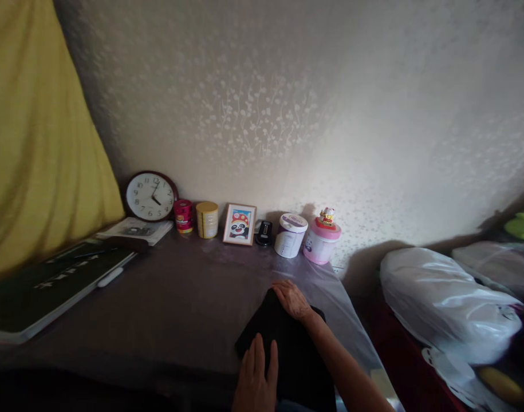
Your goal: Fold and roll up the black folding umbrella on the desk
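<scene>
A dark black piece of what looks like folded cloth (pixel 298 357) lies on the table (pixel 171 303) near its front right part. Its exact kind is hard to make out in the dim light. My right hand (pixel 292 300) rests flat on the cloth's far edge, fingers stretched toward the left. Nearer to me, my left hand (pixel 258 375) is over the cloth's left side with its fingers stretched out and apart. Whether the left palm presses on the cloth I cannot tell. The near end of the cloth runs out of view.
Along the wall stand a round clock (pixel 152 196), a red can (pixel 184 216), a yellow-lidded can (pixel 207 220), a panda picture (pixel 240 225), a white tub (pixel 291 236) and a pink tub (pixel 322 241). A green board (pixel 55 286) lies left. White plastic bags (pixel 446 297) sit beyond the right edge.
</scene>
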Available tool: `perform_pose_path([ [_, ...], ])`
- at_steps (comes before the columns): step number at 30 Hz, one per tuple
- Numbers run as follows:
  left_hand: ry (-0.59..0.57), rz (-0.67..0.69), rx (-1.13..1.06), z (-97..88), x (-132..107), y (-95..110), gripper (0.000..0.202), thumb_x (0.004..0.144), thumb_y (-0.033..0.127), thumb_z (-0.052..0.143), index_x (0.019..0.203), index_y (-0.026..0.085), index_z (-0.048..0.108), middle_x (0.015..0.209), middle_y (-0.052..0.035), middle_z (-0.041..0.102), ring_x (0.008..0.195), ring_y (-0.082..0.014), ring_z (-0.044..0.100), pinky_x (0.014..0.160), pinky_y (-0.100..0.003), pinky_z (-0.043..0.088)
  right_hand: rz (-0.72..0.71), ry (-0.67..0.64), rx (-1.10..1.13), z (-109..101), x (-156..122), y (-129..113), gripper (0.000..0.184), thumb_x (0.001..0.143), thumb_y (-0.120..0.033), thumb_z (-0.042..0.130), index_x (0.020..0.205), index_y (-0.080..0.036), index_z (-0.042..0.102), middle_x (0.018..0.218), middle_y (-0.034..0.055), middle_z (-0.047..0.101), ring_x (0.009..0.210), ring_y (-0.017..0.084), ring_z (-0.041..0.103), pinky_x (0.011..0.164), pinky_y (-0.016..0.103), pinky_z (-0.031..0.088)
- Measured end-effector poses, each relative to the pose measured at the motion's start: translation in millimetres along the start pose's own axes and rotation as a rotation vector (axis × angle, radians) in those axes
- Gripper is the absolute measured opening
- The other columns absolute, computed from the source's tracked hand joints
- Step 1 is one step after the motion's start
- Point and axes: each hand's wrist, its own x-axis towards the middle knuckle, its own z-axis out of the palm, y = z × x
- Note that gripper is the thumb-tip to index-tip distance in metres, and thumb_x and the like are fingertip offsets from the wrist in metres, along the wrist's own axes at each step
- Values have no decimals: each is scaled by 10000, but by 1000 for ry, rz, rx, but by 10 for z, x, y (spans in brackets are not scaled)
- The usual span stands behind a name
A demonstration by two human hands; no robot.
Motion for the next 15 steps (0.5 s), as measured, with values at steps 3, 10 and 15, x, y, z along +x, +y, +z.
perform_pose_path([
  [3, -4, -2, 13, 13, -7, 6, 557, 814, 34, 354, 1328, 247, 391, 1316, -122, 494, 1201, -281, 463, 969, -444, 428, 93, 79, -21, -49, 15, -10, 313, 941, -223, 338, 999, -170, 641, 1032, 72, 665, 1001, 172, 580, 901, 342, 444],
  [10, -75, 5, -65, -2, -11, -36, 630, 787, 45, 395, 1372, 256, 297, 1364, -138, 433, 1232, -310, 419, 978, -474, 398, -50, 98, 212, -161, -276, -453, 253, 926, -276, 404, 972, -219, 646, 959, 40, 686, 1085, 181, 542, 984, 392, 377],
  [15, -339, -1, -185, -166, 44, -78, 743, 738, 55, 442, 1405, 218, 159, 1437, -194, 287, 1291, -343, 314, 1002, -463, 346, 73, 155, 132, 28, -251, -295, 291, 928, -244, 370, 986, -207, 653, 1066, 64, 660, 1117, 202, 527, 992, 448, 358],
])
